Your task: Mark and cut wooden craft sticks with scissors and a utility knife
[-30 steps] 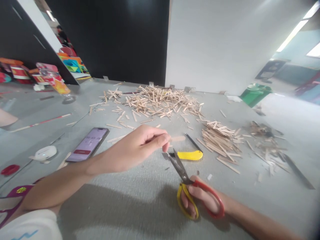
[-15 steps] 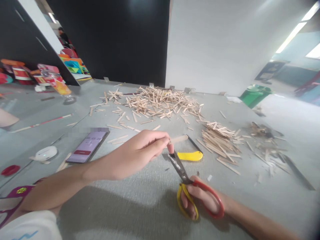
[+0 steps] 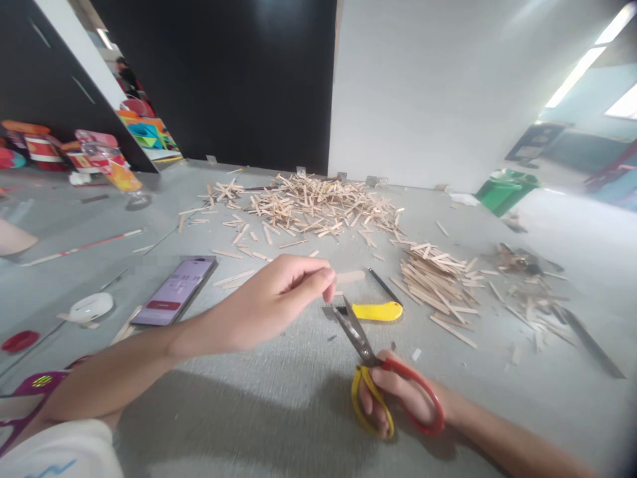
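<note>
Across the grey counter [image 3: 279, 411], wooden sticks in several lots: a broad loose heap [image 3: 318, 202] at the far middle, close to the foot of the walls; a tighter pile [image 3: 438, 275] to the right; a scatter of darker scraps [image 3: 527, 292] further right still. Behind the heap, a black wall [image 3: 223, 79] on the left meeting a white wall [image 3: 438, 86] on the right. At far right, a green bin [image 3: 505, 189]; at far left, bright coloured boxes [image 3: 99, 156]. On the left part of the counter, a phone [image 3: 174, 290] lying face up with its screen lit, a small white rounded gadget [image 3: 91, 307] just left of it, a red lid [image 3: 18, 340] at the near left edge, a long thin red-and-white rod [image 3: 79, 247] beyond them. Part of another person's arm [image 3: 12, 237] at the left edge.

Near the middle, left hand [image 3: 269, 305] reaching in from the near left, forearm low over the counter, grip pinched shut on one wooden stick [image 3: 351, 276], thumb and forefinger at its left end, the rest jutting to the right, roughly level, blurred. Right hand [image 3: 398, 398] resting on the counter at near right, fingers through the red and yellow loops of the scissors [image 3: 359, 340], grip closed on them. Blades only slightly parted, pointing far and left, tips just beneath the held stick, not visibly touching it. Yellow-handled knife [image 3: 377, 311] flat on the counter just right of the blade tips, a thin dark rod [image 3: 383, 285] lying beyond it.
</note>
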Motion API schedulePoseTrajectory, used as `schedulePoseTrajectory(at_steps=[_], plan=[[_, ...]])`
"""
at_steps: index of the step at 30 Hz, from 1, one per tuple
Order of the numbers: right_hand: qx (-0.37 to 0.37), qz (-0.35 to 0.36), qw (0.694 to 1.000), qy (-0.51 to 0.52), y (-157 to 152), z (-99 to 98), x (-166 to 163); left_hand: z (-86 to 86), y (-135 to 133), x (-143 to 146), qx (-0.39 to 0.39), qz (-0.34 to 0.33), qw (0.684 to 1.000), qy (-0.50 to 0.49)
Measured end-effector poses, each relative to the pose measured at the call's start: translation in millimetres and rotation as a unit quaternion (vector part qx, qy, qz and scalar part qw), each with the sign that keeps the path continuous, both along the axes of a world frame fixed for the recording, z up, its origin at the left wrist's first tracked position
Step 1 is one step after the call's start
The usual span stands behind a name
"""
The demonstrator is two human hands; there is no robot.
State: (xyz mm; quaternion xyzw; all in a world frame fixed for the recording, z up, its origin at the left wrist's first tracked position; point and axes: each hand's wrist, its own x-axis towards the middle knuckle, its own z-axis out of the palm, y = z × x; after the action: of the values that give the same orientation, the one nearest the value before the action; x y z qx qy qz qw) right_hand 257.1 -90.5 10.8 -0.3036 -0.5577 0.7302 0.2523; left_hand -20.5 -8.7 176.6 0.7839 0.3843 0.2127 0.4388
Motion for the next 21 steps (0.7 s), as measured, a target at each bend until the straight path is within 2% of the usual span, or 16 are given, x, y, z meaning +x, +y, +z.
schedulePoseTrajectory(at_steps=[7, 14, 21], plan=[[-0.001, -0.003, 1.000, 0.002, 0.2, 2.2, -0.8, 0.7, -6.6, -1.1, -0.018, -0.091, 0.995, -0.027], [0.001, 0.001, 1.000, -0.003, -0.4, 2.7, 0.3, 4.0, -5.4, 0.1, -0.038, -0.076, 0.996, -0.036], [0.006, 0.003, 1.000, -0.006, 0.7, -0.3, 1.5, -1.3, -4.7, -3.3, -0.077, -0.090, 0.991, -0.066]])
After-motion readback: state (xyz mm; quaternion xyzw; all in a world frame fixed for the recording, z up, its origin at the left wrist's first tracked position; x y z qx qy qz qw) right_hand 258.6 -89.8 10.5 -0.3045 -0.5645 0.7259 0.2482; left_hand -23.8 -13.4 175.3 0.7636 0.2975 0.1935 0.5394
